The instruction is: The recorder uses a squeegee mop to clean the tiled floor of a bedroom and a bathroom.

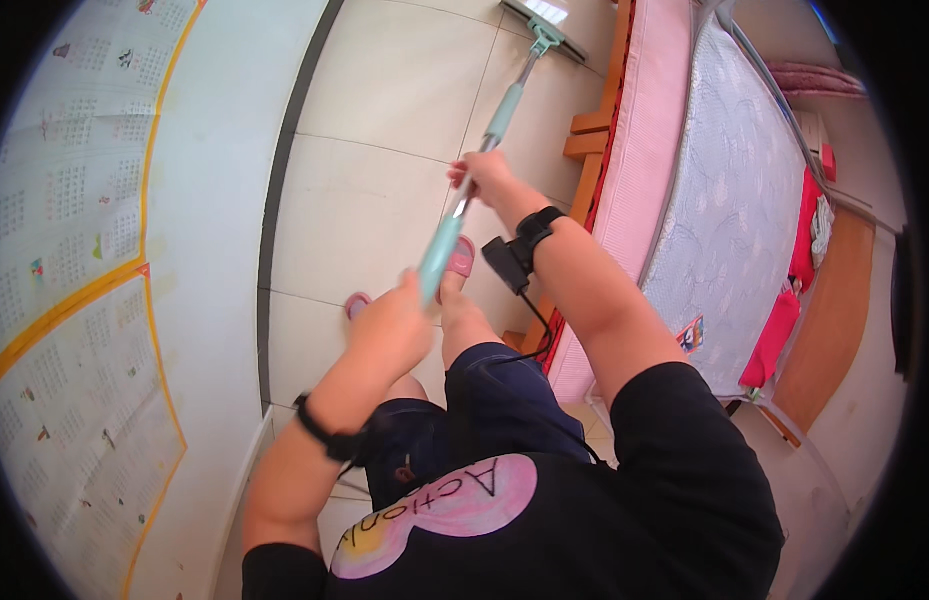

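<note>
A mop [505,112] with a metal pole and pale green grips slants away from me across the tiled floor. Its flat, wide head [547,38] lies on the tiles at the far end, near the bed frame. My left hand [388,325] is closed round the lower green grip, close to my body, and looks slightly blurred. Farther up, my right hand [482,180] wraps the metal part of the pole between the two green grips. A black strap with a small device [520,250] sits on my right wrist.
White tiles [370,200] lie between the left wall [220,190], with its dark skirting and posters [75,190], and a wooden bed frame [588,145] with a pink-edged mattress [650,130] on the right. My feet in pink slippers [463,258] stand below the pole.
</note>
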Action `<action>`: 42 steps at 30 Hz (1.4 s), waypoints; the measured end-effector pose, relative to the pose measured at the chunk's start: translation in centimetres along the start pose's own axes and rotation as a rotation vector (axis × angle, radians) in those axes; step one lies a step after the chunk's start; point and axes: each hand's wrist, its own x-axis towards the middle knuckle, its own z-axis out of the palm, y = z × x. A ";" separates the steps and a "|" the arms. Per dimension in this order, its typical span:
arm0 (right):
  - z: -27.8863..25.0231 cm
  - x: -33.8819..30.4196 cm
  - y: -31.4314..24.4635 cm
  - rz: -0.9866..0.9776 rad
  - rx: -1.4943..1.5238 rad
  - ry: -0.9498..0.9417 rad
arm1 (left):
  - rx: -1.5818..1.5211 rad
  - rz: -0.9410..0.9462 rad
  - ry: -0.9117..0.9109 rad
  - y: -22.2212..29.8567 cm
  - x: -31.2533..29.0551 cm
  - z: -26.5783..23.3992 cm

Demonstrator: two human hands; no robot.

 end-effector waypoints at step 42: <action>0.8 -9.9 25.8 -0.060 0.049 0.240 | 0.174 0.094 -0.201 -18.8 -23.2 4.2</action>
